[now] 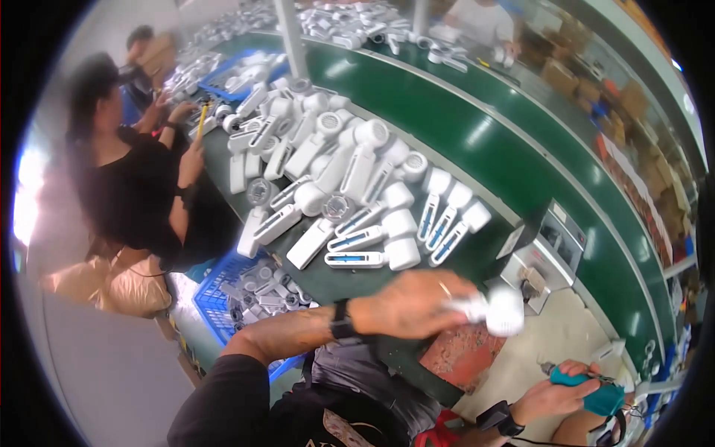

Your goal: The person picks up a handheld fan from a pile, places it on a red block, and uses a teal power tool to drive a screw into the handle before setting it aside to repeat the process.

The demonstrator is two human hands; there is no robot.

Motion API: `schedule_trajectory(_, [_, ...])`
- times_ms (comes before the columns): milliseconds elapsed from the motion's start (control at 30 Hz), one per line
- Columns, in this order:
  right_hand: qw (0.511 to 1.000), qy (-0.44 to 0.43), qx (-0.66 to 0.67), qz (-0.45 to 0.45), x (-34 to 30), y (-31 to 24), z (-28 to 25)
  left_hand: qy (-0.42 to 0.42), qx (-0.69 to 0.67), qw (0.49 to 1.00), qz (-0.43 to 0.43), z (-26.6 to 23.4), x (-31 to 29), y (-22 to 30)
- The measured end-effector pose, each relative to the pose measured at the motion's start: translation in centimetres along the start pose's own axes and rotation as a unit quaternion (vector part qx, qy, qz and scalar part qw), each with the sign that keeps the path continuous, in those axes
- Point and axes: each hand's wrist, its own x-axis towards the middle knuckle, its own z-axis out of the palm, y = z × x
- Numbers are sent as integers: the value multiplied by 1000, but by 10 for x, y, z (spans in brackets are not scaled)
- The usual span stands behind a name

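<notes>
My left hand (413,304) is closed around the slim handle of a white handheld fan, its round head (505,311) pointing right and smeared by motion. It hangs above the front edge of the bench, beside a worn reddish pad (463,357). At the lower right, my right hand (555,396) grips a teal electric screwdriver (602,396), with the bit directed up and left. Beyond my left hand lie white fans with blue strips in their handles (357,240), some in a neat row (447,231).
A large heap of white fans (320,156) covers the left bench. A small metal machine (547,257) stands right of centre before the green conveyor (462,123). A blue crate (216,290) of small parts sits lower left. A co-worker in black (134,179) works at left.
</notes>
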Motion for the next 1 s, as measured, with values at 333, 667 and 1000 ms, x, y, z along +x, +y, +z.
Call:
schedule_trajectory(333, [991, -76, -112, -6, -12, 17, -15, 526, -13, 821, -223, -319, -62, -124])
schedule_trajectory(667, [988, -87, -130, 4, -29, 28, -35, 278, 431, 783, -351, -433, -58, -254])
schedule_trajectory(1000, [981, -153, -109, 40, -23, 16, -12, 182, 679, 696, 145, -344, 18, -245])
